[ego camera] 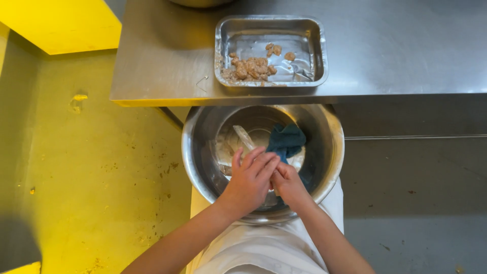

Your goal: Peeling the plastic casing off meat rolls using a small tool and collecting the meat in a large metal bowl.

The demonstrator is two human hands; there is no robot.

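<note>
Both my hands are over a large steel bowl (324, 133) held below the table edge, against my white apron (264, 248). My left hand (248, 180) lies flat over my right hand (289, 182), fingers together, rubbing or wiping it. My right hand grips a dark teal cloth (288, 140) that hangs into the bowl. A pale utensil or scraper (244, 137) and whitish residue lie in the bowl's bottom.
A steel table (395, 56) stands ahead, with a rectangular metal tray (223, 35) holding bits of brown minced food (248, 68). Yellow floor (96, 162) spreads to the left, grey floor (421, 193) to the right. A yellow surface (61, 23) sits at top left.
</note>
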